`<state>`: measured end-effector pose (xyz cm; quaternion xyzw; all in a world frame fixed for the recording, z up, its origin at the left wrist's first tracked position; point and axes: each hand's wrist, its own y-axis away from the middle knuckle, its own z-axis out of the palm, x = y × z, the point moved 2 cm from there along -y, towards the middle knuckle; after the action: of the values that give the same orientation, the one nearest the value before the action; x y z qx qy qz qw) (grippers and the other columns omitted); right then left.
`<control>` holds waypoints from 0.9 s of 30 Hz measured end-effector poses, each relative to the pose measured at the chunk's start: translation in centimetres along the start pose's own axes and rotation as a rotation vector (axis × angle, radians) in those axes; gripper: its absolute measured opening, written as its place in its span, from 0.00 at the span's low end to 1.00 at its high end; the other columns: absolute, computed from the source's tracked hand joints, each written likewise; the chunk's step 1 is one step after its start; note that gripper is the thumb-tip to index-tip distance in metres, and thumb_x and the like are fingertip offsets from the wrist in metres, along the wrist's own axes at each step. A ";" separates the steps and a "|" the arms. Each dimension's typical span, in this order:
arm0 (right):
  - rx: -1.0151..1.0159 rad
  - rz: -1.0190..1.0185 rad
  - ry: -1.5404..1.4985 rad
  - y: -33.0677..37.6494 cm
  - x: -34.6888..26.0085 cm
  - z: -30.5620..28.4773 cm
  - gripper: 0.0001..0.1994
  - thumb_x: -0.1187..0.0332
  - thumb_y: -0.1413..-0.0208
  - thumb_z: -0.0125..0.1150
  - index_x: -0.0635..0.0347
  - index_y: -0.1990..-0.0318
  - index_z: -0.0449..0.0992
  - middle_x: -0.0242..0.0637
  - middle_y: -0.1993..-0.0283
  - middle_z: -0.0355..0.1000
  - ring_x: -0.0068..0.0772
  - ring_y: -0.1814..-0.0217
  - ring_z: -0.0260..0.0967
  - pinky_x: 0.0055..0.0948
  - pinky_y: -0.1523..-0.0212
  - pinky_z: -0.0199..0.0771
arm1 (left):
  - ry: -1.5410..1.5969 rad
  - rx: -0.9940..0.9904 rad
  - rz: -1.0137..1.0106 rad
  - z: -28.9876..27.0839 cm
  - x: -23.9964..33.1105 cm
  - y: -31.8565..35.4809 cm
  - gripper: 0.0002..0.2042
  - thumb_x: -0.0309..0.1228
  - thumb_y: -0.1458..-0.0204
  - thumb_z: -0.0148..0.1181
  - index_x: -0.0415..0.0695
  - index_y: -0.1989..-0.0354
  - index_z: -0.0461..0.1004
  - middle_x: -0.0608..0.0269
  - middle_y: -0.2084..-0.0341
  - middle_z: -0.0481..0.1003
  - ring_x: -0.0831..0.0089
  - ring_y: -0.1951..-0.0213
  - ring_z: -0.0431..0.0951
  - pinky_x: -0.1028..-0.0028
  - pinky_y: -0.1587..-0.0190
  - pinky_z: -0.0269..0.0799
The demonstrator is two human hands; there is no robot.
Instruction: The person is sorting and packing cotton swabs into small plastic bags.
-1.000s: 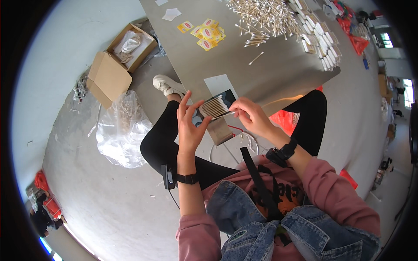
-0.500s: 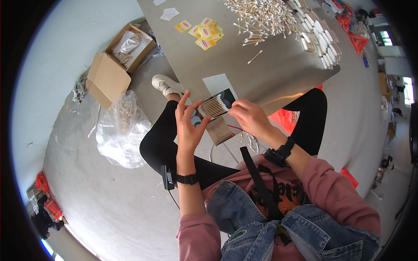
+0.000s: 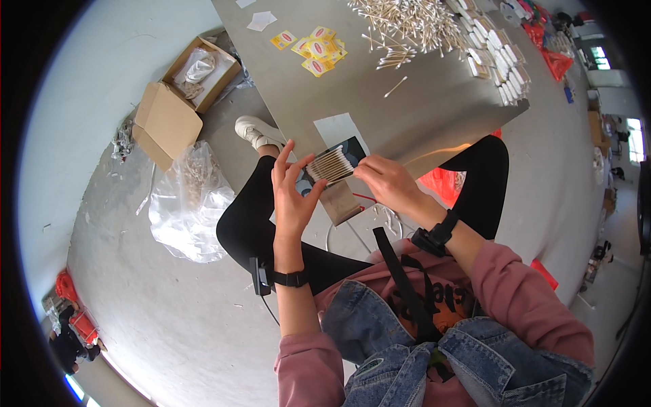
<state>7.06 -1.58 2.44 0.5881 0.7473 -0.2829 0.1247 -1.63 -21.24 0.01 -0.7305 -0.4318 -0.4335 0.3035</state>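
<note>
A small flat packet of cotton swabs is held level between both hands, just in front of the table's near edge and above my lap. My left hand supports its left end with the fingers spread upward. My right hand pinches the right end. A dark card shows under the swabs. A loose heap of cotton swabs lies on the far part of the grey table, and a single swab lies apart from it.
Yellow labels and rows of small white packets lie on the table. An open cardboard box and a clear plastic bag sit on the floor at the left. Red bags lie at the far right.
The swab packet has turned flatter between the hands and my right hand has slid along to its right end. My left fingers have spread wider.
</note>
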 end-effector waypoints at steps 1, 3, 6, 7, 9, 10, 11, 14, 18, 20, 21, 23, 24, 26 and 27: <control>0.017 -0.034 0.002 0.0 0.0 0.0 0.12 0.82 0.56 0.59 0.63 0.61 0.74 0.37 0.64 0.69 0.41 0.62 0.71 0.38 0.65 0.74 | 0.001 -0.001 0.000 0.0 0.0 0.0 0.26 0.25 0.63 0.74 0.45 0.50 0.79 0.59 0.34 0.62 0.58 0.44 0.67 0.61 0.41 0.65; 0.025 -0.047 0.021 -0.1 0.0 0.2 0.12 0.82 0.56 0.59 0.63 0.61 0.73 0.37 0.64 0.69 0.41 0.61 0.71 0.38 0.64 0.74 | -0.003 0.000 0.003 -0.1 0.1 0.0 0.26 0.25 0.63 0.75 0.45 0.50 0.79 0.59 0.34 0.62 0.59 0.45 0.67 0.61 0.41 0.65; 0.021 -0.052 0.037 -0.3 0.1 0.3 0.12 0.82 0.56 0.60 0.63 0.62 0.73 0.37 0.64 0.68 0.41 0.61 0.71 0.38 0.63 0.74 | -0.001 -0.005 -0.006 -0.1 0.2 0.0 0.26 0.25 0.64 0.75 0.44 0.50 0.79 0.59 0.34 0.62 0.59 0.46 0.67 0.61 0.42 0.66; 0.009 -0.043 0.035 -0.4 0.2 0.4 0.11 0.81 0.56 0.60 0.63 0.62 0.73 0.37 0.64 0.68 0.41 0.61 0.70 0.38 0.62 0.74 | 0.000 -0.006 -0.006 -0.1 0.2 0.0 0.26 0.25 0.64 0.75 0.44 0.50 0.79 0.59 0.34 0.62 0.59 0.46 0.67 0.61 0.42 0.66; -0.006 -0.034 0.053 -0.4 0.3 0.6 0.11 0.81 0.56 0.60 0.63 0.62 0.73 0.37 0.64 0.68 0.41 0.61 0.70 0.38 0.63 0.73 | -0.020 -0.003 0.005 -0.1 0.1 0.0 0.26 0.25 0.64 0.75 0.44 0.50 0.79 0.59 0.33 0.62 0.59 0.47 0.68 0.62 0.43 0.67; -0.020 -0.027 0.070 -0.4 0.3 0.6 0.11 0.80 0.56 0.60 0.63 0.62 0.73 0.37 0.64 0.68 0.41 0.61 0.70 0.38 0.64 0.73 | -0.020 -0.004 0.006 0.0 0.1 -0.1 0.26 0.25 0.64 0.75 0.44 0.50 0.79 0.59 0.33 0.62 0.59 0.47 0.68 0.62 0.43 0.67; -0.020 -0.026 0.071 -0.4 0.2 0.7 0.11 0.80 0.56 0.60 0.63 0.62 0.73 0.37 0.64 0.68 0.41 0.61 0.70 0.38 0.64 0.73 | -0.011 -0.005 0.001 0.0 0.2 -0.1 0.27 0.25 0.64 0.75 0.44 0.50 0.79 0.59 0.33 0.62 0.59 0.47 0.68 0.62 0.43 0.67; -0.020 -0.019 0.067 -0.3 0.2 0.7 0.10 0.79 0.56 0.61 0.62 0.63 0.73 0.37 0.65 0.68 0.40 0.61 0.70 0.37 0.65 0.73 | 0.001 -0.003 -0.004 0.0 0.1 0.0 0.27 0.24 0.64 0.75 0.44 0.50 0.79 0.59 0.33 0.62 0.59 0.47 0.68 0.62 0.43 0.67; -0.010 -0.046 0.092 -0.3 0.0 0.8 0.10 0.79 0.56 0.61 0.62 0.64 0.73 0.36 0.65 0.68 0.39 0.62 0.70 0.37 0.64 0.74 | -0.006 0.006 -0.004 0.0 0.1 0.0 0.27 0.24 0.65 0.75 0.43 0.50 0.79 0.59 0.33 0.62 0.59 0.47 0.68 0.62 0.43 0.67; 0.013 -0.063 0.098 -0.3 -0.3 0.9 0.10 0.78 0.56 0.61 0.62 0.64 0.73 0.35 0.65 0.68 0.39 0.62 0.70 0.36 0.64 0.74 | -0.008 0.009 0.003 0.1 0.0 0.0 0.27 0.25 0.65 0.76 0.43 0.50 0.79 0.59 0.33 0.62 0.60 0.47 0.68 0.62 0.43 0.67; 0.030 -0.058 0.083 -0.3 -0.3 0.9 0.10 0.80 0.56 0.61 0.62 0.64 0.74 0.36 0.65 0.68 0.40 0.62 0.71 0.37 0.64 0.74 | -0.011 0.012 0.011 0.1 0.0 0.0 0.27 0.25 0.65 0.76 0.43 0.50 0.79 0.59 0.33 0.62 0.60 0.47 0.68 0.62 0.44 0.68; 0.046 -0.052 0.069 -0.3 -0.3 0.9 0.10 0.81 0.56 0.62 0.62 0.64 0.74 0.36 0.64 0.69 0.41 0.62 0.71 0.37 0.64 0.74 | -0.016 0.012 0.013 0.1 0.0 0.0 0.27 0.25 0.65 0.76 0.43 0.50 0.79 0.59 0.33 0.62 0.60 0.47 0.68 0.62 0.44 0.68; 0.054 -0.054 0.079 -0.3 -0.3 1.0 0.11 0.80 0.58 0.62 0.61 0.64 0.75 0.35 0.63 0.69 0.39 0.61 0.71 0.36 0.63 0.74 | -0.022 0.013 0.015 0.1 0.1 0.0 0.27 0.26 0.65 0.76 0.43 0.50 0.79 0.59 0.33 0.62 0.59 0.47 0.68 0.62 0.44 0.68; 0.063 -0.057 0.090 -0.3 -0.2 1.1 0.12 0.79 0.59 0.62 0.61 0.63 0.75 0.34 0.63 0.69 0.37 0.59 0.71 0.35 0.62 0.75 | -0.024 0.014 0.012 0.0 0.3 0.0 0.27 0.26 0.66 0.77 0.43 0.51 0.79 0.59 0.34 0.63 0.59 0.48 0.68 0.62 0.44 0.67; 0.062 -0.053 0.066 -0.3 -0.2 1.1 0.12 0.79 0.58 0.63 0.61 0.63 0.75 0.35 0.62 0.69 0.38 0.59 0.71 0.35 0.62 0.75 | -0.026 0.015 0.008 0.1 0.3 0.0 0.27 0.26 0.66 0.77 0.43 0.51 0.79 0.58 0.34 0.63 0.58 0.48 0.69 0.62 0.44 0.67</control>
<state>6.64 -2.38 1.73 0.5807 0.7573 -0.2896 0.0740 -1.54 -21.06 0.29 -0.7354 -0.4360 -0.4194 0.3053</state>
